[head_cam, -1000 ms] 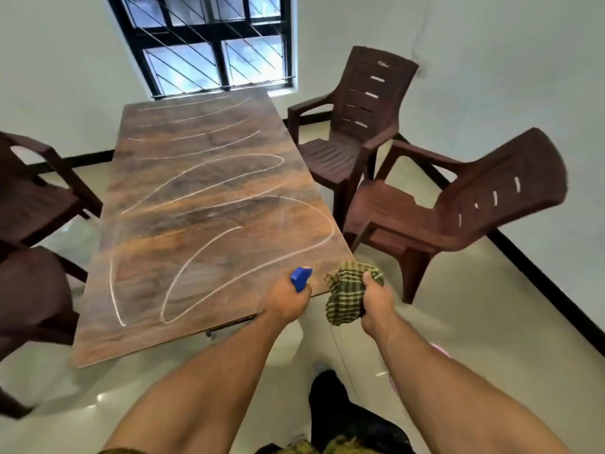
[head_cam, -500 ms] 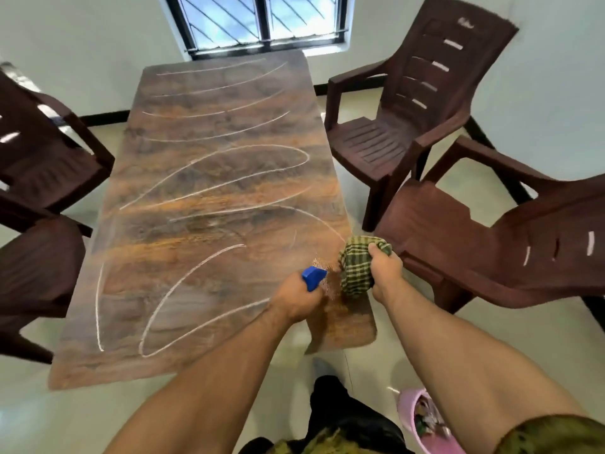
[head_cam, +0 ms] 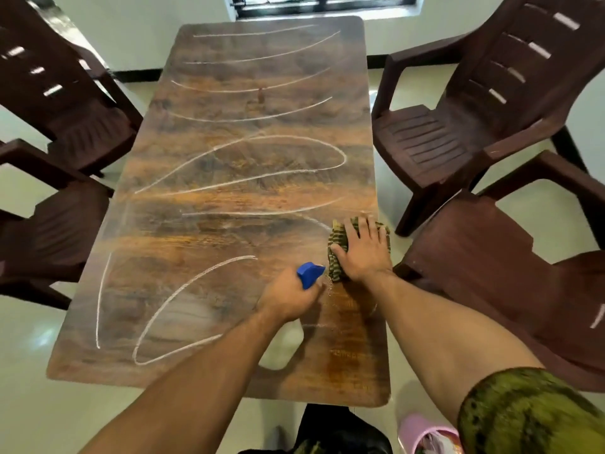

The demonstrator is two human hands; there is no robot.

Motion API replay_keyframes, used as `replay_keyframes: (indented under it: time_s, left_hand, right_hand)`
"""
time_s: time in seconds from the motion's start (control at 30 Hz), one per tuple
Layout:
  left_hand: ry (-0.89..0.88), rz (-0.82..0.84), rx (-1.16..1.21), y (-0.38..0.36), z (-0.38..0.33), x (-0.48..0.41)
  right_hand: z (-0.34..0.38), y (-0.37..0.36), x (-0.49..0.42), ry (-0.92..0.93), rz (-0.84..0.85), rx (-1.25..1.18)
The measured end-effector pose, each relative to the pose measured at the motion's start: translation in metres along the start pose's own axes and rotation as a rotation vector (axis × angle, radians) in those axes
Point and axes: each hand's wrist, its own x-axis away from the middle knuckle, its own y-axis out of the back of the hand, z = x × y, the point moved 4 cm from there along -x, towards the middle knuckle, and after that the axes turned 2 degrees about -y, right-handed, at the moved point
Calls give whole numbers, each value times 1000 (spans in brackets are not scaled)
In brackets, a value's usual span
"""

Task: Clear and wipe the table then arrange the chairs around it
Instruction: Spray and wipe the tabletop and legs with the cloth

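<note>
Head view: right hand (head_cam: 363, 253), fingers spread flat, presses a checked cloth (head_cam: 337, 239) to wipe the table (head_cam: 229, 208), while the left hand (head_cam: 288, 298), fingers curled, grips a spray bottle (head_cam: 309, 274) aimed beside it.

Plain pale walls (head_cam: 147, 34), with a black skirting strip (head_cam: 137, 75) at the base. Black-framed window (head_cam: 320, 4) just behind the bench's far edge, daylight coming through. Glossy pale floor (head_cam: 29, 404), light reflecting off it. Wood-grain bench (head_cam: 262, 204) with rounded corners. Dark brown plastic armchairs: far left chair (head_cam: 65, 103) and near left chair (head_cam: 49, 224) off the left edge, far right chair (head_cam: 458, 126) and near right chair (head_cam: 507, 273) off the right edge. Pink tub (head_cam: 425, 434) on the floor by the near right corner.
</note>
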Motion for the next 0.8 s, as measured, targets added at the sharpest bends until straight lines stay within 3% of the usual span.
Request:
replay_keyframes:
  time_s: [0.13,0.33,0.4,0.5,0.53,0.57,0.7,0.73,0.8]
  left_hand:
    - [-33,21,14,2,-2,-2]
    - [-87,32,37,4,5,6]
    - [-88,33,36,3,13,13]
    - [-107,57,62,7,25,28]
    - [-106,62,69,7,26,30]
    - [-111,69,64,8,29,34]
    - [-218,118,-17,15,49,57]
    - [-232,134,-48,16,56,62]
    - [-247,154,-77,22,69,72]
  right_hand:
    - [18,-23,20,28,39,50]
    - [-1,-64,132,565,149,203]
    - [-20,-65,135,443,111,222]
    - [1,-70,129,-137,-69,82]
    - [15,-74,130,-255,-102,37]
    - [31,-82,138,-258,-122,10]
    - [43,-105,196,240,33,124]
    - [29,-107,203,200,11,144]
    - [3,-110,210,-228,-141,102]
